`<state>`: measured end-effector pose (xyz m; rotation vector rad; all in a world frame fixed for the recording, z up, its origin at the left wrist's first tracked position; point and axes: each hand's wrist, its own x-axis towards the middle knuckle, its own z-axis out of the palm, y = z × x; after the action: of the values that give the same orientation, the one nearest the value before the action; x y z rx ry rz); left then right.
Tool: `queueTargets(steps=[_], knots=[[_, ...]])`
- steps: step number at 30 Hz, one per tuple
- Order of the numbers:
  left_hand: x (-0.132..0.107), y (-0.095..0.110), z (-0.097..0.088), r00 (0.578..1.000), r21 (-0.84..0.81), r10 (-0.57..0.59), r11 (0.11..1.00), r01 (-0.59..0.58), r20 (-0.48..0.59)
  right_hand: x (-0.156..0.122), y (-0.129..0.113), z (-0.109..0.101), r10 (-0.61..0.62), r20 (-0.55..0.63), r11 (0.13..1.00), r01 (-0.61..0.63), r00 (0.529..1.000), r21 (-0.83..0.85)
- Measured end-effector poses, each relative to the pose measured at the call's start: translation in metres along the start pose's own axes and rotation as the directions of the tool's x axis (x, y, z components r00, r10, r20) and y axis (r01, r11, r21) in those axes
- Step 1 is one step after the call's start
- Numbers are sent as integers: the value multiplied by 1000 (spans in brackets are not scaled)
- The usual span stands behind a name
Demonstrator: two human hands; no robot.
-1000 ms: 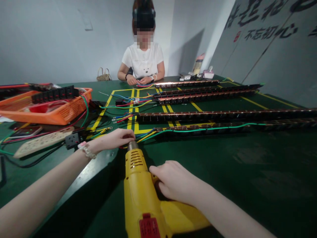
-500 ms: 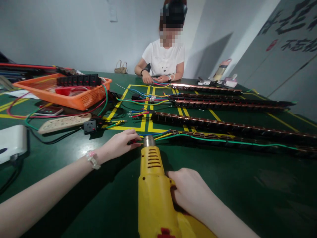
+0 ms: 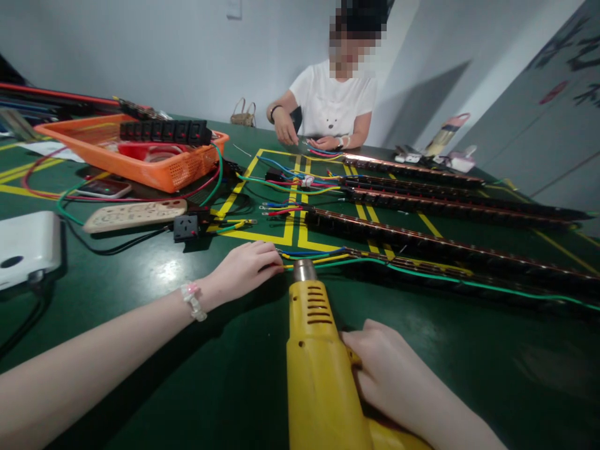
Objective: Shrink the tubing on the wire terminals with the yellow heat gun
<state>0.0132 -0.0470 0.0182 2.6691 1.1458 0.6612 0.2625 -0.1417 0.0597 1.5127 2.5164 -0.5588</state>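
Note:
My right hand [image 3: 382, 362] is wrapped round the handle of a yellow heat gun [image 3: 319, 356]. The gun's metal nozzle [image 3: 304, 270] points away from me, close to a bundle of blue, green and yellow wires [image 3: 314, 255]. My left hand [image 3: 250, 269] is closed on the near ends of these wires, left of the nozzle; its fingertips hide the wire ends. From there the wires run right to a long dark strip with copper-coloured bars [image 3: 422, 267]. A green wire [image 3: 445, 281] lies along that strip.
Several similar long strips [image 3: 422, 231] lie beyond. An orange basket [image 3: 187, 175] with a row of black sockets [image 3: 164, 132] stands at left, near a beige power strip [image 3: 135, 217], a black socket [image 3: 186, 229] and a white box [image 3: 30, 247]. A co-worker [image 3: 335, 106] handles wires opposite.
The whole view has shifted, so everything appears further right. My left hand stays at the wire ends and my right keeps hold of the heat gun. The co-worker's one hand has lifted.

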Motion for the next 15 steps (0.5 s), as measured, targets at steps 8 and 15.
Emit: queueTargets(steps=[8, 15], knots=[[-2, -2, 2, 994, -124, -100, 988, 94, -49, 0, 4, 3, 12, 14, 999, -13, 1000, 43], [-1, 0, 0, 993, 28, -93, 995, 95, -70, 0, 4, 3, 19, 27, 998, -21, 999, 55]])
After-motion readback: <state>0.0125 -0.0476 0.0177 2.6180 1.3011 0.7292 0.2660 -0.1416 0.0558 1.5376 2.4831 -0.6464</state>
